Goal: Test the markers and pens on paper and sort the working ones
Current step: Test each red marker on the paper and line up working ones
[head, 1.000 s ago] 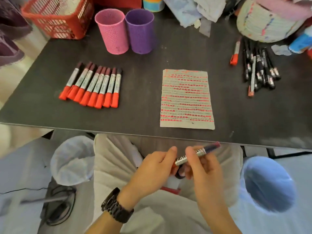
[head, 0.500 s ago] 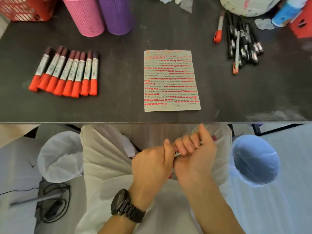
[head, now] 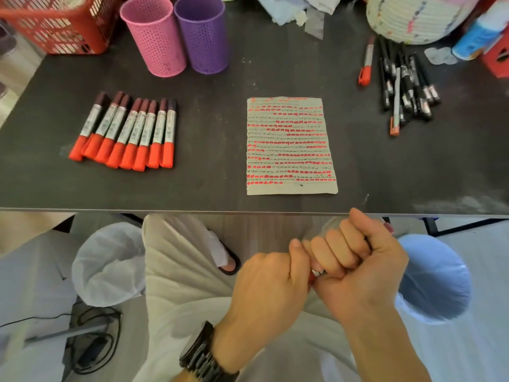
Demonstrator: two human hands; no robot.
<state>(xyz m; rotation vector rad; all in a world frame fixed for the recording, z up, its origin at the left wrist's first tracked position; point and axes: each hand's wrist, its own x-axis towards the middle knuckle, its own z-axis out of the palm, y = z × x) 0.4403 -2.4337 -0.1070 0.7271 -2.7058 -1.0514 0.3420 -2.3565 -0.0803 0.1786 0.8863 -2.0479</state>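
Below the table's front edge, my left hand (head: 271,285) and my right hand (head: 358,268) are both fisted around one red marker (head: 318,273), almost wholly hidden; only a sliver of its barrel shows between the fists and its dark end peeks out by my right thumb. A grey paper (head: 292,146) covered with rows of red and black test strokes lies mid-table. Several red-capped markers (head: 126,130) lie side by side at the left. A loose pile of black pens (head: 407,84) and one lone red marker (head: 367,62) lie at the right.
A pink mesh cup (head: 155,34) and a purple mesh cup (head: 203,33) stand at the back, a red basket (head: 55,26) at the back left. A white-lined bin (head: 110,266) sits at floor left, a blue-lined bin (head: 435,277) at floor right.
One second ago my fingertips held the marker in plain sight. Both hands have since closed into fists around it, hiding most of it, and stay pressed together over my lap.
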